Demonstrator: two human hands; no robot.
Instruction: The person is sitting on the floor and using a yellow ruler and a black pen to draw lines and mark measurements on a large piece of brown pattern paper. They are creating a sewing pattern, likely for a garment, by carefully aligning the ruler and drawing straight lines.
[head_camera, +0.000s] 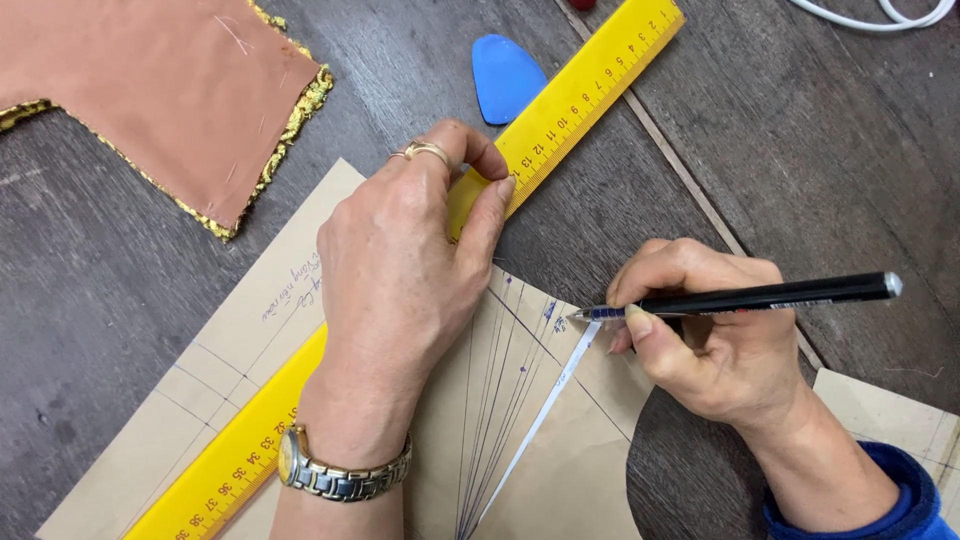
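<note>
Hands work over a brown paper pattern (560, 450) spread on a dark wooden worktop (820, 150). The left hand (400, 280) lies flat on a long yellow ruler (570, 110), fingers spread a little and the thumb pressing the ruler's lower edge — it pins the ruler rather than gripping it. A gold ring sits on one finger, and a metal wristwatch (340, 470) circles the wrist. The ruler runs on a slant from the lower left, across the paper, up to the upper right, where its end lies on bare wood.

The right hand (720, 350) is closed around a black pen (760, 297), held nearly level with its tip pointing left and resting at the paper's upper edge, just beside the ruler. Thin pen lines fan out over the paper from a point near the bottom, and a narrow white slit runs between two paper edges below the pen tip.

Beyond the ruler lies a blue piece of tailor's chalk (505, 75) — apart from both hands. At the upper left rests a piece of rust-coloured fabric (160, 90) with a gold edge. A blue sleeve (900, 510) covers the right forearm.
</note>
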